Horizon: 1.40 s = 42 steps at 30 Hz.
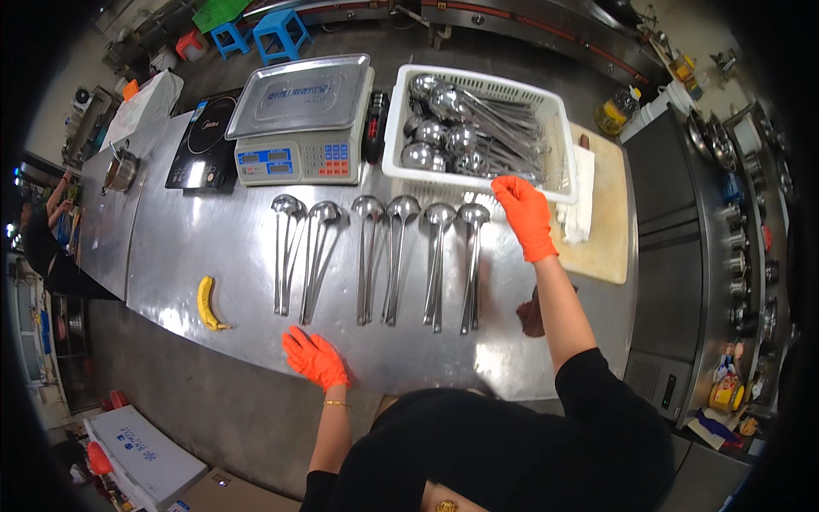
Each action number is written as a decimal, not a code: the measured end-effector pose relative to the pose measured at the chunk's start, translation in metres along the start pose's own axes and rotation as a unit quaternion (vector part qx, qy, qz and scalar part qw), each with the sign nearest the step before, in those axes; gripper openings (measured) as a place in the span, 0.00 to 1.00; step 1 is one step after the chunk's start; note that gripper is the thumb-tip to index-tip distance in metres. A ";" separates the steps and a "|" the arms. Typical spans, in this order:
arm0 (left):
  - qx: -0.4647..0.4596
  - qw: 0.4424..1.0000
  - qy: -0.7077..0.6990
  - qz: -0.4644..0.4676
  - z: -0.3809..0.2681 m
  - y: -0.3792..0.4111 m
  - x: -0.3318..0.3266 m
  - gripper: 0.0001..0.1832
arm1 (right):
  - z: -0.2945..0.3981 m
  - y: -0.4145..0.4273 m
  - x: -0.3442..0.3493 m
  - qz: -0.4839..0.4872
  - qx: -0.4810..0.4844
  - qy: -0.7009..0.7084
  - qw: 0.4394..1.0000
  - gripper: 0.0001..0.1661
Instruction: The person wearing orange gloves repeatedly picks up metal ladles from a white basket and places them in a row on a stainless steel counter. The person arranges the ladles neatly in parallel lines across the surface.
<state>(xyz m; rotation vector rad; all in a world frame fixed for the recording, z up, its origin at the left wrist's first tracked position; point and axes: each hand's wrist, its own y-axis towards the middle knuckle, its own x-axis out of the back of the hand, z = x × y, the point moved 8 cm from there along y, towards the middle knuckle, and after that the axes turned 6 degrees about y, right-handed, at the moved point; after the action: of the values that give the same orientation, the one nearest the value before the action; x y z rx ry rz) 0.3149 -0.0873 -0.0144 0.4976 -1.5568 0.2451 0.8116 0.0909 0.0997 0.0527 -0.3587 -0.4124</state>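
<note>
My left hand [313, 360], in an orange rubber glove, is at the near edge of the steel table [256, 345], fingers apart and nothing held, just below the handle ends of a stack of steel ladles [318, 256]. My right hand [524, 214], gloved alike, is over the near right rim of a white plastic basket [480, 185] heaped with steel ladles [448, 102]; its fingers are bent, and whether they grip anything cannot be made out. Several stacks of ladles [472, 262] lie in a row, bowls toward the basket and handles toward me.
A digital scale [297, 96] and an induction cooker [208, 134] stand left of the basket. A banana [206, 302] lies at the left, a dark brown cloth [531, 315] by my right forearm. At the right, a cutting board [598, 256] bears a white cloth [579, 217]. Another person [48, 243] stands far left.
</note>
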 end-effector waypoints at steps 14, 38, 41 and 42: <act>0.008 0.997 0.063 0.035 -0.007 0.003 -0.004 0.28 | -0.009 0.235 -0.055 0.171 0.120 -0.364 0.908 0.16; 0.007 0.997 0.055 0.049 -0.015 0.006 0.003 0.27 | 0.017 0.162 -0.061 0.126 0.222 -0.395 0.883 0.09; -0.007 0.996 0.086 0.018 -0.010 0.004 0.002 0.27 | 0.032 0.156 -0.063 0.129 0.208 -0.361 0.900 0.09; -0.006 0.996 0.083 0.017 -0.010 0.003 0.002 0.27 | 0.040 0.153 -0.061 0.128 0.195 -0.343 0.910 0.09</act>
<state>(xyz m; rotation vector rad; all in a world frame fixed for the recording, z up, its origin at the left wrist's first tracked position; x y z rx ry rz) 0.3220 -0.0804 -0.0117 0.4309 -1.4036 0.2954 0.8036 0.2563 0.1355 0.2527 -1.1319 -0.0780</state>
